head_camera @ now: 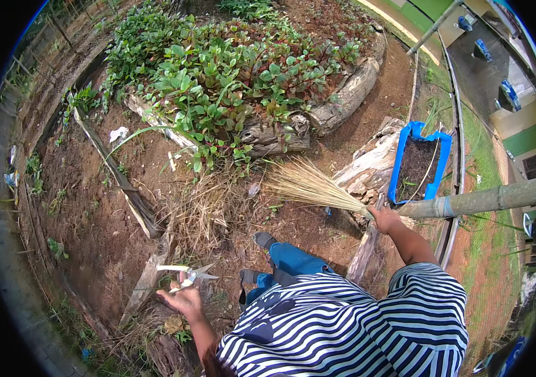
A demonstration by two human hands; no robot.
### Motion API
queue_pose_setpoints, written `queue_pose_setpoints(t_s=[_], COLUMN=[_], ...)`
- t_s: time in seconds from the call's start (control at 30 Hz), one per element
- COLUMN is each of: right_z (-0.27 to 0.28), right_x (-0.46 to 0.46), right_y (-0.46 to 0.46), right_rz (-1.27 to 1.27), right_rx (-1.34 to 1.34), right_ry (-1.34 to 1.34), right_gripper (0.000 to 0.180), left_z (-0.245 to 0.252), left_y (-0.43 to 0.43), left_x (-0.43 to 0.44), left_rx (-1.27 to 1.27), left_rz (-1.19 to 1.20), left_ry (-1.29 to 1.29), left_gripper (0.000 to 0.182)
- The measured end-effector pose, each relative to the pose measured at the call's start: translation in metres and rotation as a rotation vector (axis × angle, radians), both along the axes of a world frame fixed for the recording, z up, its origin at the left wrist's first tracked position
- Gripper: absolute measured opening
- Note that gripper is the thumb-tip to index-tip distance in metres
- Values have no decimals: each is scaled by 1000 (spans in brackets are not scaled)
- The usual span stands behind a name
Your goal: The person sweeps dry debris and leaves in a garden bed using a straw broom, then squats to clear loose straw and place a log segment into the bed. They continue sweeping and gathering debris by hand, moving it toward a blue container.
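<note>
In my left hand (186, 299) lies a pair of pruning shears (192, 277) with pale handles. Their blades are apart and point over the soil. My right hand (386, 219) grips the narrow bound end of a straw-coloured stick broom (322, 187). The broom's bristles fan out to the left, towards the edge of a planted bed. Dry cut grass (202, 209) is heaped on the soil between the two hands, nearer the bed. Just beyond my right hand a bamboo pole (489, 197) runs to the right.
Leafy green plants (230, 70) fill a bed edged by weathered logs (347, 96). A blue planter (443, 165) of soil stands behind my right hand beside a pale, split log (369, 160). Wooden planks (112, 167) lie at left. Netting (489, 245) borders the right side.
</note>
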State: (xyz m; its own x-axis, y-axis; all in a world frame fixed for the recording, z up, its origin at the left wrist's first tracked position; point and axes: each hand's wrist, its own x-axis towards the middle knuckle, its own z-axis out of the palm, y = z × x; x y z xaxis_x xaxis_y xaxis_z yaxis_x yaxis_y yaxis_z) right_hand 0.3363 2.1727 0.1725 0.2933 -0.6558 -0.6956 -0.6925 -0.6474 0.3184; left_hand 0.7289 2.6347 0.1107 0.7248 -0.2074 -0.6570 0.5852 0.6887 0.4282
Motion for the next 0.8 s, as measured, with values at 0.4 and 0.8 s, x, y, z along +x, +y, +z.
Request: queue_pose_setpoints(t_s=[0.4, 0.8], right_z=[-26, -45], right_x=[-39, -86], right_y=[33, 31], right_rz=[67, 40], right_rx=[112, -28], right_ry=[-2, 205], right_gripper=[54, 49], left_z=[-8, -14], left_y=[8, 6], left_x=[-11, 0], left_rx=[95, 56], left_rz=[-44, -187], left_ry=[59, -2], left_gripper=[57, 62])
